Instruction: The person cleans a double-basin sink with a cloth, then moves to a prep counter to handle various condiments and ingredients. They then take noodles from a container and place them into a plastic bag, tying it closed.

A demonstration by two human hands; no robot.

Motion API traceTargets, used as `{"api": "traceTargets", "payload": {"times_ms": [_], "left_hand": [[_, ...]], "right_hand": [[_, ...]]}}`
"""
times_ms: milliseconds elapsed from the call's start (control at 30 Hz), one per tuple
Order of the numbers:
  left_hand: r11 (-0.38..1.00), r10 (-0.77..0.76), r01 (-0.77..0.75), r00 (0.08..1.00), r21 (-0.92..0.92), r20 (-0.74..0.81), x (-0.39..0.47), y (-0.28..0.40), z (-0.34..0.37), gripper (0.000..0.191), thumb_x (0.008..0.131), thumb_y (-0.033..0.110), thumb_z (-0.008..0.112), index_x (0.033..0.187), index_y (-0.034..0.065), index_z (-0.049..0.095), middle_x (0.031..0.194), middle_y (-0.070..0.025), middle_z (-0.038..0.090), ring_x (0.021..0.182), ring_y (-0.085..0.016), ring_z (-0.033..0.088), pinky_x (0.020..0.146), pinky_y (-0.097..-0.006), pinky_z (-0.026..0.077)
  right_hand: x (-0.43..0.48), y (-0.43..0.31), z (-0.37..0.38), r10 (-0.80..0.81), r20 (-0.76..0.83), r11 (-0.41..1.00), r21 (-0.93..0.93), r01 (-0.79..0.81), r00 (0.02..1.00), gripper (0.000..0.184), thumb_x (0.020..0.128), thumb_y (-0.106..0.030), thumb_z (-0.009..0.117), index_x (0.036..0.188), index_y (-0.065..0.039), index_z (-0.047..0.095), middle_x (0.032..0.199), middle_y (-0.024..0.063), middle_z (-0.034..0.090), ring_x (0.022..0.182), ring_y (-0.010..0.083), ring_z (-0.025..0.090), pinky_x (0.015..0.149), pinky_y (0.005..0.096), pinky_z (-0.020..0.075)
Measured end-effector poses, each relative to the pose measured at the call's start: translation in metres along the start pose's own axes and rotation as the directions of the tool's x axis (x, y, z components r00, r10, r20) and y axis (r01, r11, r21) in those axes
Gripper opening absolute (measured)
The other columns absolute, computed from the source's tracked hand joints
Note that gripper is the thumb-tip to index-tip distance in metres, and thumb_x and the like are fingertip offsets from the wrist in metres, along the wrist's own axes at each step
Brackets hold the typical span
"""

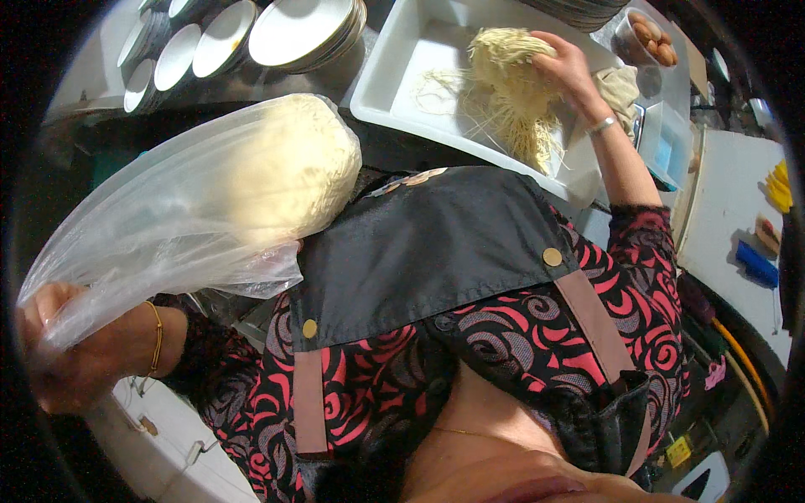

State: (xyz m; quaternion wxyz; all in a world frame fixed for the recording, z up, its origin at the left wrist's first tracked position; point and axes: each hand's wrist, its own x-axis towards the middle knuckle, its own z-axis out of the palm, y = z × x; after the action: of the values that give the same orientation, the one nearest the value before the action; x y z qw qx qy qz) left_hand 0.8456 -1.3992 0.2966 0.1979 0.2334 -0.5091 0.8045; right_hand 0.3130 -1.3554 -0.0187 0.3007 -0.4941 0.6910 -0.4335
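Observation:
My left hand (69, 339) grips the gathered end of a clear plastic bag (157, 201), out at the left rim of the view. Packed into the bag's far end is a pale yellow mass of thin noodles or shreds (308, 163), bulging beside my apron. My right hand (560, 69) holds a clump of thin pale noodle-like strands (509, 63) over a white plastic tub (402, 69). Strands hang down from that clump towards the tub's near wall. Some loose ones lie on the tub's floor.
Stacks of white plates (302, 31) stand on the metal counter at the upper left. A clear container of eggs (651, 38) sits at the upper right. Near my right wrist lie a beige cloth (616, 94) and a translucent bin (666, 138). My black apron (427, 245) fills the middle.

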Motion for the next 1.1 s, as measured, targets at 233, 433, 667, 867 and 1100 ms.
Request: {"api": "traceTargets", "payload": {"times_ms": [233, 433, 667, 867, 1100], "left_hand": [[1.0, -0.003, 0.003, 1.0, 0.001, -0.018, 0.004, 0.007, 0.005, 0.016, 0.078, 0.028, 0.064, 0.076, 0.0136, 0.056, 0.073, -0.0063, 0.056, 0.065, -0.03, 0.055, 0.056, -0.0443, 0.043], [1.0, 0.001, 0.0, 0.999, 0.012, -0.042, 0.012, 0.01, 0.007, 0.017, 0.078, 0.028, 0.064, 0.075, 0.0137, 0.055, 0.072, -0.006, 0.055, 0.064, -0.03, 0.054, 0.057, -0.0441, 0.043], [0.999, 0.026, -0.024, 0.999, 0.045, -0.047, 0.02, 0.006, 0.008, 0.018, 0.078, 0.029, 0.063, 0.074, 0.0139, 0.055, 0.071, -0.0057, 0.055, 0.064, -0.03, 0.054, 0.058, -0.0439, 0.043], [0.998, 0.024, -0.022, 0.999, 0.064, -0.032, 0.012, 0.007, 0.011, 0.019, 0.078, 0.03, 0.063, 0.073, 0.0141, 0.055, 0.071, -0.0054, 0.055, 0.063, -0.029, 0.054, 0.058, -0.0437, 0.043], [0.997, 0.023, -0.02, 0.999, 0.075, -0.045, 0.019, 0.014, 0.012, 0.02, 0.079, 0.031, 0.063, 0.072, 0.0142, 0.054, 0.07, -0.005, 0.054, 0.063, -0.029, 0.053, 0.059, -0.0435, 0.043]], "right_hand": [[-0.05, 0.002, -0.044, -0.091, 0.33, 0.723, -0.627, 0.29, 0.94, 0.04, 0.069, -0.009, 0.062, 0.109, -0.006, 0.061, 0.097, 0.0115, 0.064, 0.085, 0.0243, 0.062, 0.076, 0.0326, 0.0488], [-0.006, -0.015, 0.062, -0.077, 0.665, 0.517, -0.611, 0.6, 0.743, 0.052, 0.073, -0.021, 0.068, 0.12, -0.008, 0.049, 0.105, 0.0143, 0.054, 0.101, 0.0309, 0.052, 0.085, 0.0414, 0.0435], [0.021, 0.018, 0.194, -0.206, 0.7, 0.425, -0.566, 0.707, 0.684, 0.043, 0.072, -0.017, 0.064, 0.112, -0.009, 0.054, 0.109, 0.0161, 0.055, 0.101, 0.0301, 0.055, 0.074, 0.0427, 0.0499], [-0.017, 0.031, 0.092, 0.105, 0.825, 0.447, -0.537, 0.715, 0.555, 0.009, 0.07, -0.007, 0.058, 0.063, -0.002, 0.062, 0.066, 0.0147, 0.062, 0.067, 0.0313, 0.064, 0.06, 0.0386, 0.0514], [0.032, 0.035, 0.14, -0.478, 0.625, 0.42, -0.454, 0.786, 0.617, 0.018, 0.072, -0.011, 0.059, 0.089, -0.004, 0.058, 0.095, 0.0123, 0.056, 0.091, 0.0301, 0.058, 0.071, 0.0383, 0.0517]]}}
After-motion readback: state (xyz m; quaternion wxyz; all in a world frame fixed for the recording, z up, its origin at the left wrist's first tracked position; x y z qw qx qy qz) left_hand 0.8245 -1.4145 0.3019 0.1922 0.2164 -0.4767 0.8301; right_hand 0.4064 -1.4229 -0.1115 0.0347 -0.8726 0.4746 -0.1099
